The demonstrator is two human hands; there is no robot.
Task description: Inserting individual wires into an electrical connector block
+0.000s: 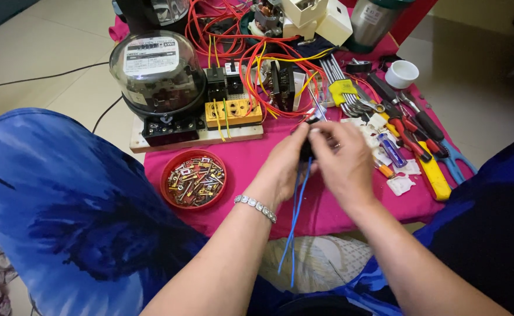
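Holding a small black part tight between both hands above the pink cloth, left hand and right hand pinch it shut, and the blue wires hanging down could slip out if a finger tugs too hard

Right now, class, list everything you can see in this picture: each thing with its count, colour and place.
electricity meter: one, clear dome on black base, left on wooden board
wooden board: one, pale, far edge of cloth
yellow terminal block: one, on board
red wires: many, tangled behind board
red dish of screws: one, near left of cloth
pink cloth: one, under everything
hand tools: several, red, blue and yellow handles, right
white cup: one, far right
blue wires: two or so, hanging from the hands
left hand: grip on small dark part, bracelet on wrist
right hand: grip on same part
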